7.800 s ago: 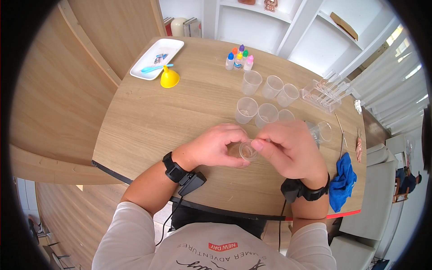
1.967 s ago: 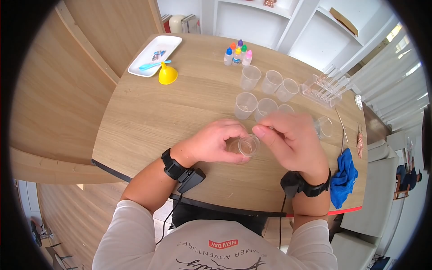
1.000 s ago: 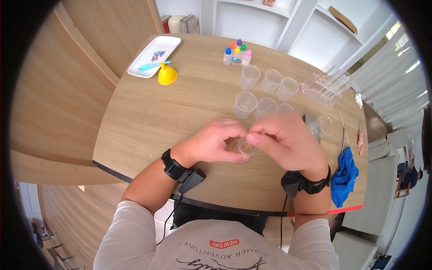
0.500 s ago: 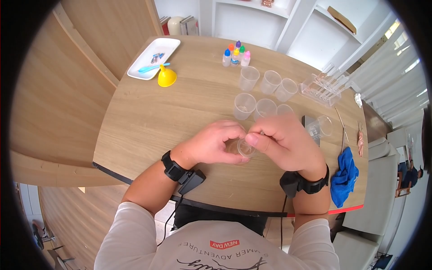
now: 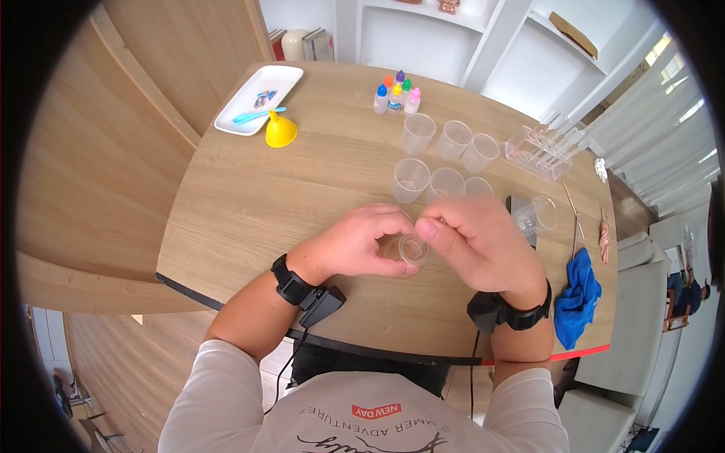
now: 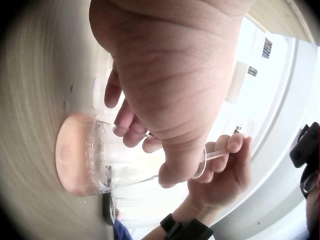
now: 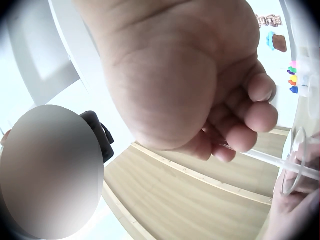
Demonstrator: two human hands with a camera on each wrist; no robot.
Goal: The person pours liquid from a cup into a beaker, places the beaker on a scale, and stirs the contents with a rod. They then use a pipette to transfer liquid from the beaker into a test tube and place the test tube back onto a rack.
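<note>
My left hand (image 5: 355,240) holds a clear conical flask (image 5: 413,259) round its neck, thumb on the near side and fingers on the far side. The left wrist view shows pale orange-pink liquid (image 6: 75,155) in the flask's wide bottom, which is down at the table. Above the mouth, my right hand (image 5: 483,240) pinches a thin clear rod (image 7: 265,158) between thumb and fingers. The rod slants down through the flask's rim (image 6: 204,165); its lower end is hard to make out.
Several clear plastic cups (image 5: 411,181) stand beyond the hands, with dropper bottles (image 5: 395,98) behind. Rightward are a test tube rack (image 5: 545,155), a glass vessel (image 5: 545,214) on a grey device, and a blue cloth (image 5: 578,298). A yellow funnel (image 5: 281,132) and white tray (image 5: 234,113) lie far left.
My right hand shifts back and forth over the flask's mouth with the rod; since half a second ago it has moved slightly up and right. My left hand and the flask stay nearly still.
</note>
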